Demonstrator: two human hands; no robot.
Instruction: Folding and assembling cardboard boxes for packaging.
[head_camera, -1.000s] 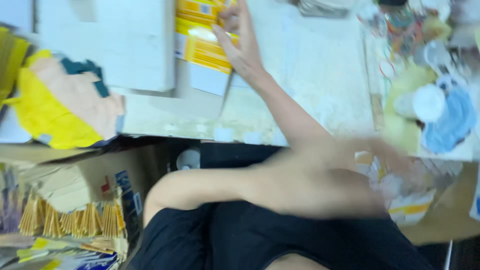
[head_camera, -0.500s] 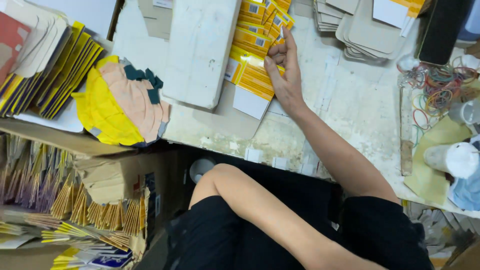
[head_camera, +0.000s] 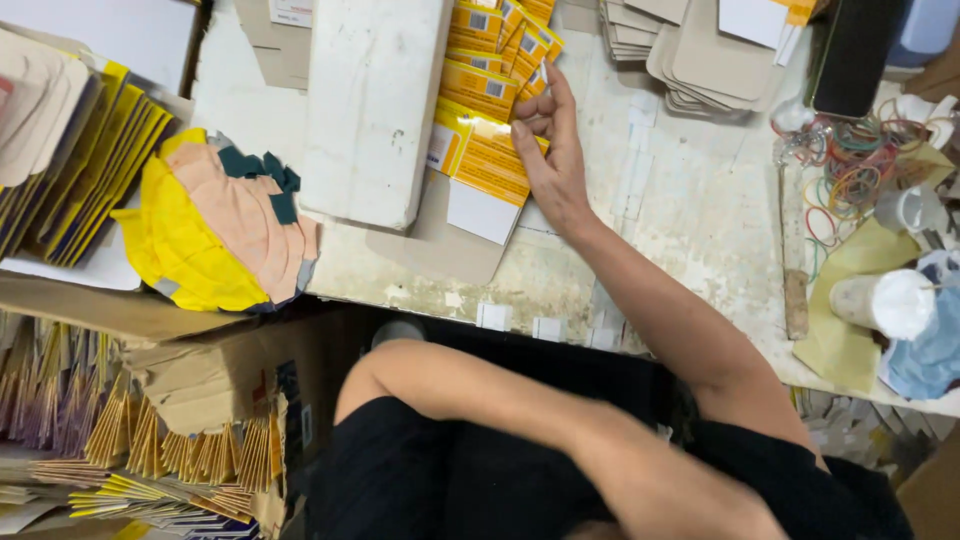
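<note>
one hand (head_camera: 553, 160) is stretched out across the worn, pale, stained table (head_camera: 690, 210). which hand it is, i cannot tell from here. its fingers are half curled, not gripping, and the fingertips rest on the flat orange and yellow printed cards (head_camera: 487, 150) that lie in an overlapping row near the middle of the table. the card at the near end shows its white end. just to the left of the cards lies a long white block (head_camera: 375, 105), touching them. the other arm is bent low in front of the black clothes, and its hand is out of sight. to the right sits a tangle of coloured rubber bands (head_camera: 850, 170). at the far edge is a stack of grey cardboard pieces (head_camera: 700, 50). on the left lies a yellow and pink cloth bundle (head_camera: 215, 225).
</note>
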